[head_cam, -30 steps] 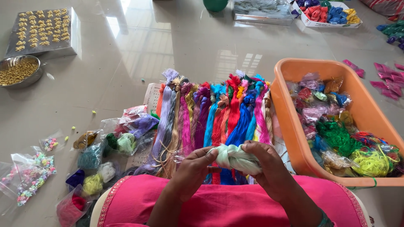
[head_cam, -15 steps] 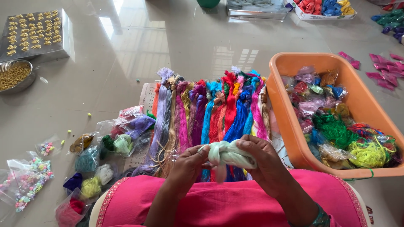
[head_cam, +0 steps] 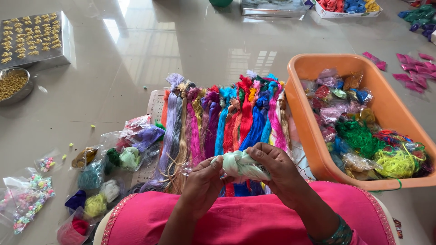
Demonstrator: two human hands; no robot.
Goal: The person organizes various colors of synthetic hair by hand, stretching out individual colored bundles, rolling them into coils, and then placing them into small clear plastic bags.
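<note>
The pale mint thread hank [head_cam: 240, 165] sits knotted just above the lap, gripped between the left hand [head_cam: 203, 181] and the right hand [head_cam: 278, 170], both closed on it; a judgement: keeping its strands bunched and evenly taut should hold the twist tidy. Small clear thread packets [head_cam: 119, 159] lie left of the left hand, and an orange tub [head_cam: 313, 131] of bagged threads stands right of the right hand.

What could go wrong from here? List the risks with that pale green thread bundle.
1. The pale green thread bundle is pinched between the left hand and right hand over the row of coloured threads; loose strands could possibly catch on them.
2. The orange tub sits close beside the right hand; an elbow might knock it.
</note>
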